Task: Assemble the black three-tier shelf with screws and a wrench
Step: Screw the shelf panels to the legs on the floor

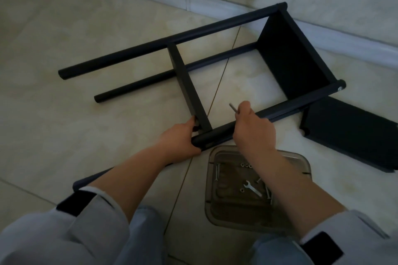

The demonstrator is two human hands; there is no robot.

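The black shelf frame (193,34) lies on its side on the floor, with round poles, one board (293,58) fixed at the far right end and a second board (187,84) in the middle. My left hand (181,140) grips the near pole (213,133) where the middle board meets it. My right hand (252,129) rests on the same pole, pinching a thin metal hex key (233,108) that sticks up and left. A third loose black board (353,133) lies on the floor to the right.
A clear plastic tray (217,213) sits between my forearms, holding a small flat wrench (252,188), several screws and nuts. White baseboard (193,0) and wall run along the back. Tiled floor lies to the left.
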